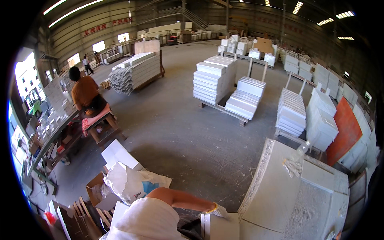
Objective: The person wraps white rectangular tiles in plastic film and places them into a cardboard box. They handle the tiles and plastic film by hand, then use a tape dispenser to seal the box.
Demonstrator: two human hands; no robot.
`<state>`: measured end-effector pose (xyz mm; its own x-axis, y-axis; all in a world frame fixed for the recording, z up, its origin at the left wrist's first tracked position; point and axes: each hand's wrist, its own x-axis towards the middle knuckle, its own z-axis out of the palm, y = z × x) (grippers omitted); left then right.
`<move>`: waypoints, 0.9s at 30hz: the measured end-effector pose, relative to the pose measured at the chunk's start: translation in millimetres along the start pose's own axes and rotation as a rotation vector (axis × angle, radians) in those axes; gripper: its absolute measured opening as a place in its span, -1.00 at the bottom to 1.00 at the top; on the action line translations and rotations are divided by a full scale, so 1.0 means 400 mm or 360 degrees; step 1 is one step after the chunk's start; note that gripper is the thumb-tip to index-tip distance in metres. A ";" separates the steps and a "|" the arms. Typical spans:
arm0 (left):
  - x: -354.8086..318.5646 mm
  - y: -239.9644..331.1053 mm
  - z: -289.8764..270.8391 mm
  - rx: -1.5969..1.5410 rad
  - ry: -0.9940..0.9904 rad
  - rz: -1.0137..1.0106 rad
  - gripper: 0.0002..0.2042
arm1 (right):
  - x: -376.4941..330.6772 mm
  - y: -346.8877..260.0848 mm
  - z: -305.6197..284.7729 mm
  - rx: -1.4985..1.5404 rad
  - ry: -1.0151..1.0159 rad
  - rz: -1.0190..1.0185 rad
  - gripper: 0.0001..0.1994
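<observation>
We see a bare forearm reaching across the lower edge of the view, its gloved hand (217,209) resting against the near left edge of a large pale slab (276,188); the glove is a light knit with a yellow cuff, and we cannot tell how far the fingers are curled or whether they grip anything. We cannot tell which hand it is, and no second hand shows. The slab is flat and chalky, with a rough, crumbly rim, and it leans on more grey-white slabs whose tops look gritty. A crumpled glove (293,166) and a clear plastic bottle (303,149) lie at its far corner. Beside the arm sits a wrinkled white sack (132,184). Beyond spreads a dusty concrete floor (180,132) with stacked white panels (214,79) on pallets, and a person in an orange shirt (85,91) at a bench.
</observation>
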<state>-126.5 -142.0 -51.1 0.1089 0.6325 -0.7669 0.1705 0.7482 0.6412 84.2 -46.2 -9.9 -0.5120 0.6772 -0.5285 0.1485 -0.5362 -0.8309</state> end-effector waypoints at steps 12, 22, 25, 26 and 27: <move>-0.076 -0.354 -0.416 -0.0018 0.0762 0.0044 -0.27 | 0.330 -0.095 0.354 -0.0335 -0.0428 0.0227 -0.48; -0.345 -0.341 -0.817 -0.0701 0.1124 0.0123 -0.19 | 0.585 -0.184 0.372 -0.0485 -0.0398 0.0503 -0.47; -0.305 -0.419 -0.893 -0.0777 0.1189 0.0103 -0.07 | 0.657 -0.202 0.254 -0.0514 -0.0377 0.0539 -0.47; -0.281 -0.435 -0.908 -0.0829 0.1234 0.0117 -0.07 | 0.684 -0.210 0.214 -0.0498 -0.0376 0.0556 -0.47; -0.244 -0.416 -0.956 -0.0810 0.1235 0.0159 -0.08 | 0.679 -0.231 0.185 -0.0420 -0.0348 0.0517 -0.47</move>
<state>-540.0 -251.6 -72.8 -0.6161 0.5184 -0.5930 -0.2738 0.5650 0.7783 -130.9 149.9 -63.8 -0.5657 0.3583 -0.7427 0.5261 -0.5368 -0.6596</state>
